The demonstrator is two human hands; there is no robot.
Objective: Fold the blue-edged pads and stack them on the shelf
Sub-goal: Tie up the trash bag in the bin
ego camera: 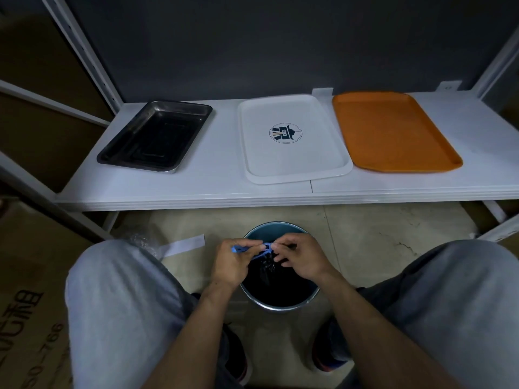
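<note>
Both my hands hold one blue-edged pad [266, 251] over a round metal bucket [280, 306] on the floor between my knees. My left hand [233, 262] pinches its blue edge on the left, and my right hand [302, 259] pinches the same edge on the right. The pad's dark body hangs down, crumpled, into the bucket's dark inside. The white shelf [213, 189] lies ahead, above the bucket. No pad lies on the shelf.
On the shelf stand a dark metal tray [112, 155] at left, a white tray [280, 175] with a round logo in the middle, and an orange tray [398, 130] at right. A cardboard box [28, 304] sits at my left. Shelf posts rise at both sides.
</note>
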